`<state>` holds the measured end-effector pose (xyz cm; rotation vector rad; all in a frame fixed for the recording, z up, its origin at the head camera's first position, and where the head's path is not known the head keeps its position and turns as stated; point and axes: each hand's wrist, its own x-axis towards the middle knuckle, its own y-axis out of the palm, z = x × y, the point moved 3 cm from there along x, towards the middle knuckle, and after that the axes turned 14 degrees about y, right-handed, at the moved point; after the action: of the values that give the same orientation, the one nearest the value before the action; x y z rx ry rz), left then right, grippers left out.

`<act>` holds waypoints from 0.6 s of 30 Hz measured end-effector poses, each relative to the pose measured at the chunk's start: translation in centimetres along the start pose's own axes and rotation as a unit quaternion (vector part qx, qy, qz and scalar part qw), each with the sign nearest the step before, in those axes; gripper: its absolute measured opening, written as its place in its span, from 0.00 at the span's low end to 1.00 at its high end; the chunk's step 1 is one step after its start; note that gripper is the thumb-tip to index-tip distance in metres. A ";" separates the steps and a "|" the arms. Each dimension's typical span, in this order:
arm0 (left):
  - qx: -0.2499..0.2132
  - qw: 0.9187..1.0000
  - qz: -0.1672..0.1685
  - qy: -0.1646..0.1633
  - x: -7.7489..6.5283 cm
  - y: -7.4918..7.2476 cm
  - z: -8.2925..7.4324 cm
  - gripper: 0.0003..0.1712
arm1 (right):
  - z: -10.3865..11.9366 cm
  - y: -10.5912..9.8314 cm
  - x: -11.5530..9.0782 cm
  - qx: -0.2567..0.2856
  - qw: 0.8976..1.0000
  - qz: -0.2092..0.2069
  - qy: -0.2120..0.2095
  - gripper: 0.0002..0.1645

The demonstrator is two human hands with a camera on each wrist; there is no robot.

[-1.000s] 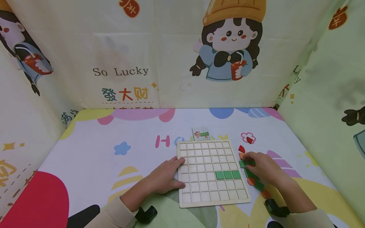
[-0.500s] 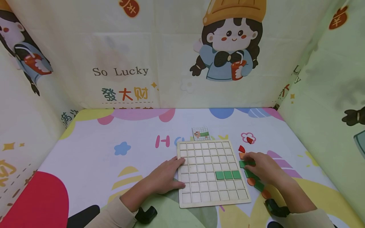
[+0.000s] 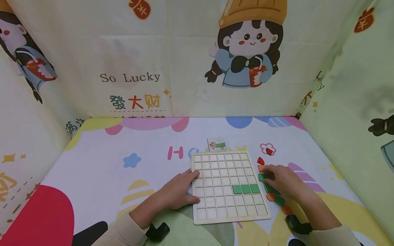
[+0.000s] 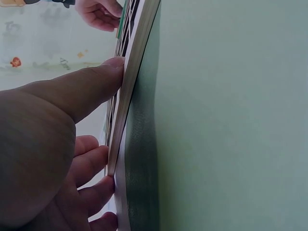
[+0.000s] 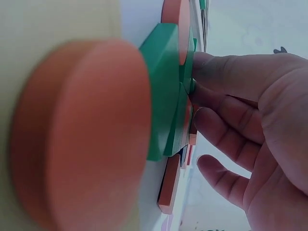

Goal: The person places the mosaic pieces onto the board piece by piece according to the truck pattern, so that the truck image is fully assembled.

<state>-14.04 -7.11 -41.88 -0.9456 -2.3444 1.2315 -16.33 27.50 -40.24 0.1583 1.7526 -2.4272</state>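
A pale gridded board [image 3: 221,201] lies on the table, with a short row of green square tiles [image 3: 246,189] in its right part. My left hand [image 3: 175,189] rests at the board's left edge; in the left wrist view its thumb [image 4: 96,84] presses the rim and the other fingers touch the side. To the right of the board my right hand [image 3: 286,182] is among loose pieces. In the right wrist view, thumb and forefinger [image 5: 236,113] close on a small green tile [image 5: 192,85], partly hidden. Nearby lie green pieces [image 3: 279,201] and orange discs [image 3: 271,196].
Behind the board sits a small card [image 3: 217,144] with a gridded picture in orange and green. Two red wedge-shaped pieces [image 3: 260,160] and an orange piece [image 3: 261,168] lie beyond the right hand. Printed cloth [image 3: 184,68] walls the table at the back and sides.
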 end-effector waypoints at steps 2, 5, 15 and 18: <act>0.000 1.000 0.000 -0.001 0.0 0.0 0.0 0.47 | 0.0 0.0 0.0 -0.006 1.000 -0.006 -0.007 0.21; 0.000 1.000 -0.001 0.000 0.0 0.1 0.0 0.47 | 0.0 0.1 -0.1 -0.013 1.000 -0.014 -0.012 0.21; 0.000 1.000 -0.002 0.001 0.0 0.1 0.0 0.47 | 0.2 -0.2 -0.5 -0.013 1.000 -0.023 -0.013 0.18; -0.002 1.000 -0.003 0.001 0.0 0.1 0.0 0.47 | 0.6 -0.4 -0.7 -0.004 1.000 -0.017 -0.013 0.18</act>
<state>-14.00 -7.11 -41.97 -0.9389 -2.3463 1.2233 -15.67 27.09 -39.55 0.0965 1.7697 -2.4338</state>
